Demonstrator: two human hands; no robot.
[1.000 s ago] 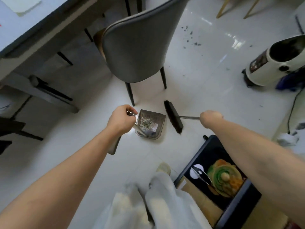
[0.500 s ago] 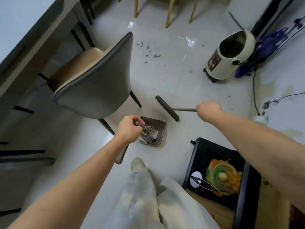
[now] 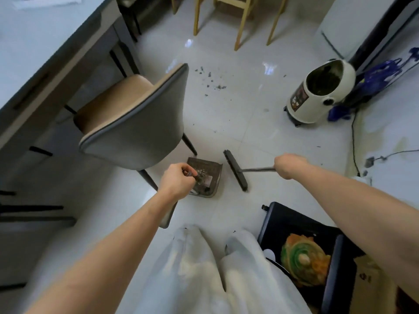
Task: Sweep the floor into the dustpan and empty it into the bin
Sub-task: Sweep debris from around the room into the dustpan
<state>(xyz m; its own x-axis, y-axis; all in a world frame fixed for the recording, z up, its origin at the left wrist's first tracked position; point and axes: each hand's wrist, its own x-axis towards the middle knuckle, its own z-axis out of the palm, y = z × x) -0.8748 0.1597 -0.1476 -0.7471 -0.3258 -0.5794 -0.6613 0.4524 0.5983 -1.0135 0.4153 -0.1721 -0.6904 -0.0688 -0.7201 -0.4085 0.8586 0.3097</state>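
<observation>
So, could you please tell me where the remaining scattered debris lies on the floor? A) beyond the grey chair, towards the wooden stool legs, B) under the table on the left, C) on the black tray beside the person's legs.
A: the dark debris is strewn on the white floor past the grey chair, below the wooden stool legs.

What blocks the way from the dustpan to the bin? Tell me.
Nothing visible. Bare floor runs from the dustpan to the bin; only the broom lies beside the dustpan.
</observation>
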